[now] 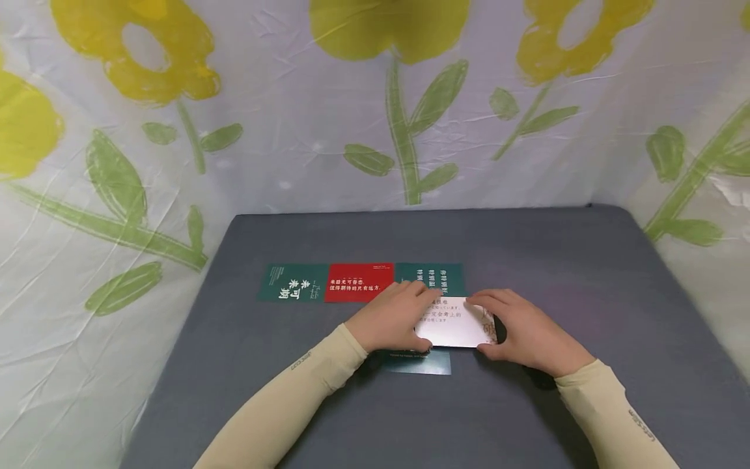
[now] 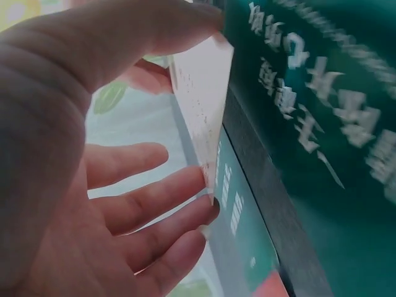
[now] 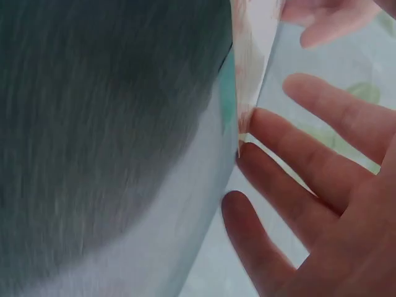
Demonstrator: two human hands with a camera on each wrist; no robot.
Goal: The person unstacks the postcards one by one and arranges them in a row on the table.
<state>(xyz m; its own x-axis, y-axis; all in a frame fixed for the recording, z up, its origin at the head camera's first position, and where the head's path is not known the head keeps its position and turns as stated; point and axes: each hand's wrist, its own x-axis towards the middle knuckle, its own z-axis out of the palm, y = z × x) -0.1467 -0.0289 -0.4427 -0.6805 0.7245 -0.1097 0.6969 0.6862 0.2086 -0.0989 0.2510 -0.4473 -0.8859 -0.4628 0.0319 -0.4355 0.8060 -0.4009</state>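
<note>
A white card (image 1: 454, 324) with printed text is held just above the grey table (image 1: 586, 293) between both hands. My left hand (image 1: 410, 319) pinches its left edge, thumb at one corner and fingers (image 2: 185, 198) at the other. My right hand (image 1: 498, 326) grips the right edge the same way, with its fingertips (image 3: 260, 133) at the card's corner. The white card (image 2: 201, 105) stands nearly edge-on in the left wrist view, and the white card (image 3: 253, 55) also shows edge-on in the right wrist view. Partly hidden under the hands lies a teal card (image 1: 422, 362).
A row of three cards lies just beyond the hands: a green card (image 1: 291, 283), a red card (image 1: 359, 282) and another green card (image 1: 430, 277). A flower-printed cloth (image 1: 375, 130) rises behind and beside the table.
</note>
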